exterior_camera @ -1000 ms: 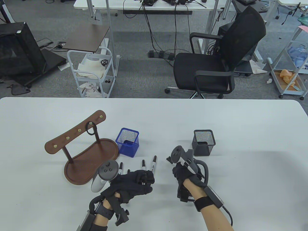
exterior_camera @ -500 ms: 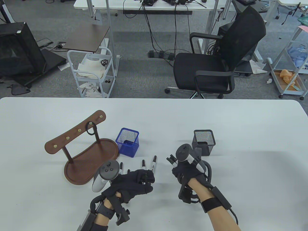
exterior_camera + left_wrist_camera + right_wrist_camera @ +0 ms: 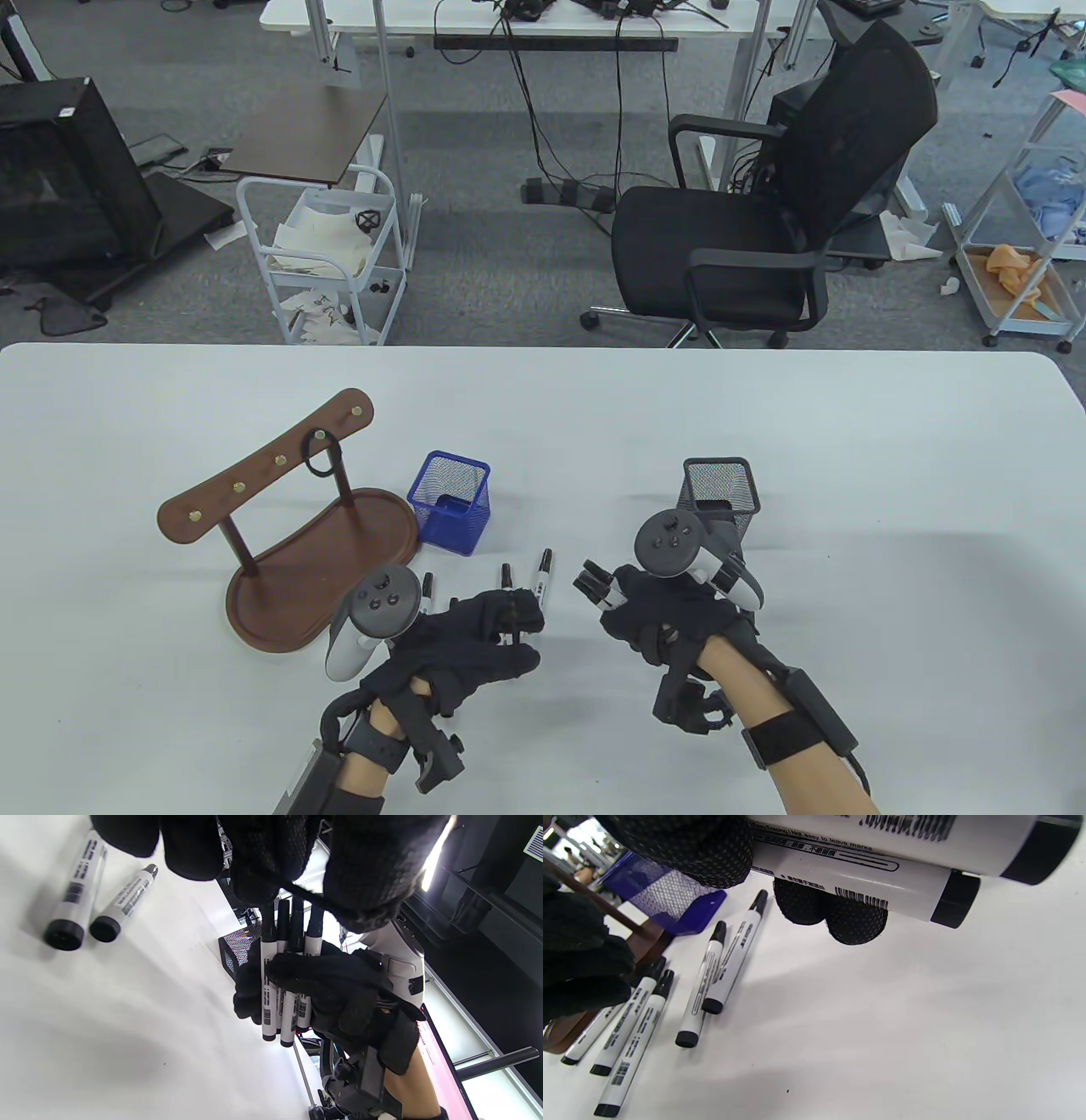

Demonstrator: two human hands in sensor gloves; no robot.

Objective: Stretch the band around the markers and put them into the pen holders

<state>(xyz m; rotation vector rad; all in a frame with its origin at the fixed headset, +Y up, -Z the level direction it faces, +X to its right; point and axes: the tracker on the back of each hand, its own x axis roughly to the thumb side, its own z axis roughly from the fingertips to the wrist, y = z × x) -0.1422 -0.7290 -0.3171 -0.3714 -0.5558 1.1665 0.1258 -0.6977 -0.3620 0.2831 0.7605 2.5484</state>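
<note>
- Bundle of markers in right hand has tipped over toward the left hand since a second ago; right wrist swung right, near the black holder.
- Right hand grips the bundle.
- Left hand's fingers hold a black band stretched at the marker caps.
- Band not on yet.
- Loose markers lie on surface by the blue holder.

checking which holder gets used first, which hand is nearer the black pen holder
Right. The right hand, gripping a bundle of markers, sits just in front of the black pen holder. The left hand is farther off, nearer the blue pen holder.
</note>
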